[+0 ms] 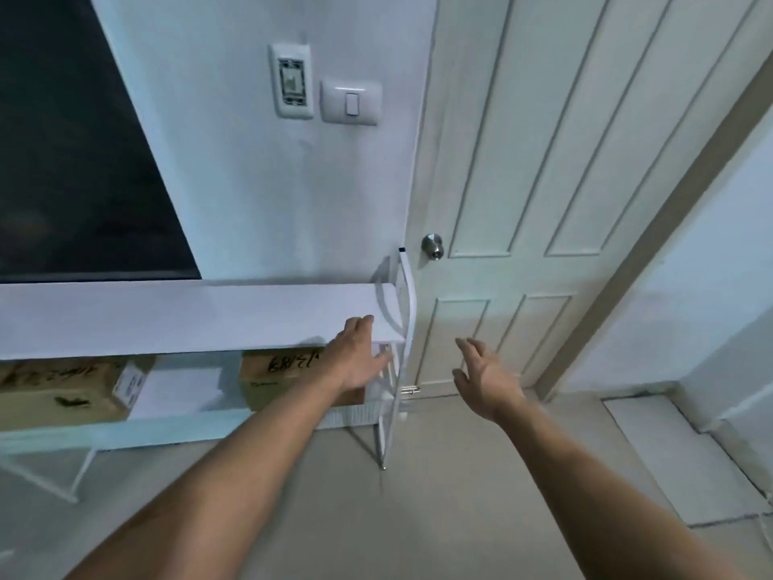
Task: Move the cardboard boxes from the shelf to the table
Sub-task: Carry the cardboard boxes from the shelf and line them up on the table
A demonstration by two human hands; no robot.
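Two hands, left hand (355, 353) and right hand (485, 378), fingers spread, empty, two cardboard boxes (276, 378) on white shelf (188, 316)

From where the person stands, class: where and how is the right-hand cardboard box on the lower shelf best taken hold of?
Probably by its two short ends, one hand each, from the open front. The right-hand cardboard box lies lengthwise under the top board, so a grasp from above is blocked. The left hand is already at its right end; the right hand hovers open beyond the shelf frame.
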